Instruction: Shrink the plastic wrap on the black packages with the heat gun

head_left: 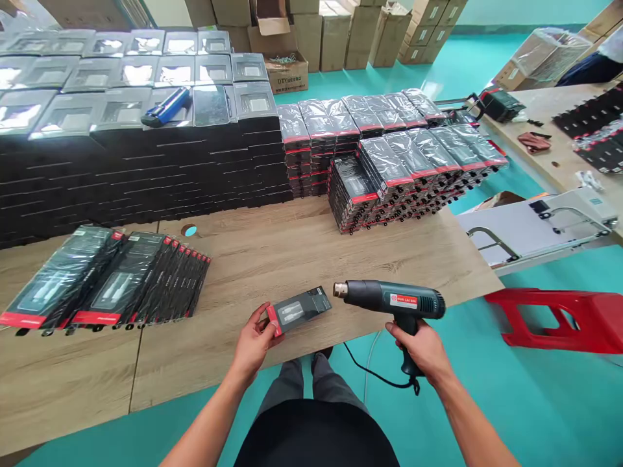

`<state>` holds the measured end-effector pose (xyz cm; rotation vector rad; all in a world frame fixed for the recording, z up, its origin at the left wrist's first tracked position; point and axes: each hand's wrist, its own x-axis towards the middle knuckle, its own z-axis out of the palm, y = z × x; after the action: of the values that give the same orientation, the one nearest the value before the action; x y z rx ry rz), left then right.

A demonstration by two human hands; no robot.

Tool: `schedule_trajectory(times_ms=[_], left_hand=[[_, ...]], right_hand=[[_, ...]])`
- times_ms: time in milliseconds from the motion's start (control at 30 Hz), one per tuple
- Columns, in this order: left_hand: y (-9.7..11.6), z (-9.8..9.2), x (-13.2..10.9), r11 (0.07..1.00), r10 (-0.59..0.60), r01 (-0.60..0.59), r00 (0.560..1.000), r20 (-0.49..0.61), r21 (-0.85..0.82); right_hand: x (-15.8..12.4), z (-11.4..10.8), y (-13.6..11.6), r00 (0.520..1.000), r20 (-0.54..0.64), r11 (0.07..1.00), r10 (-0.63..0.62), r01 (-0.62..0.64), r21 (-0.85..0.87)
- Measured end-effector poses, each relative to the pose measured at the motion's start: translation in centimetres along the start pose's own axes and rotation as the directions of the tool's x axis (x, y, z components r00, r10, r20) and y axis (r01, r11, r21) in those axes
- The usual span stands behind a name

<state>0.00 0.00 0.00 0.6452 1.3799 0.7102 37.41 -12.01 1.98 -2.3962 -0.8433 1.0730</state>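
Wood-grain tabletop [263,240], turquoise floor [477,61], cartons [335,39] beyond — left grip [254,340] pinches a package [305,307], right grip [423,350] clasps a heat gun [379,294].

Heat gun [389,297], slim box [302,310] (both held)

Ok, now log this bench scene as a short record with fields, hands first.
Left hand: holds a black-and-red package by its red end
Right hand: grips a heat gun by its handle
Nozzle: aimed left, close to the package's other end
Table left: leaning row of packages
Table back left: tall stack of dark boxes, with a blue-and-black object on top
Floor right: red stool
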Motion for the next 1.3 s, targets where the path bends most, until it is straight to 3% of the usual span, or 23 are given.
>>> schedule_trajectory(times_ms=[167, 333, 833, 1033, 1300], left_hand=[[0.5, 0.2, -0.4, 1.0, -0.008, 0.008, 1.0, 0.012, -0.006], [1.0, 0.5, -0.8, 1.0, -0.021, 0.021, 1.0, 0.003, -0.018], [1.2, 0.8, -1.2, 0.995, -0.084, 0.082, 0.996, -0.017, -0.06], [1.1, 0.8, -1.5, 0.992, -0.094, 0.091, 0.995, -0.035, -0.089], [0.6, 0.4, -1.6, 0.99, -0.092, 0.091, 0.996, 0.0, -0.108]], right_hand=[[-3.5, -3.9, -1.8, 0.963, -0.013, 0.962, -0.27, 0.269, -0.052], [-4.9, -3.5, -3.8, 0.934, 0.059, 0.926, -0.353, 0.357, -0.121], [-6.2, -4.0, -5.9, 0.925, 0.152, 0.879, -0.35, 0.38, -0.288], [-6.0, -3.3, -7.2, 0.937, 0.154, 0.842, -0.313, 0.349, -0.411], [-6.1, -2.7, -8.0, 0.922, 0.205, 0.803, -0.33, 0.388, -0.452]])
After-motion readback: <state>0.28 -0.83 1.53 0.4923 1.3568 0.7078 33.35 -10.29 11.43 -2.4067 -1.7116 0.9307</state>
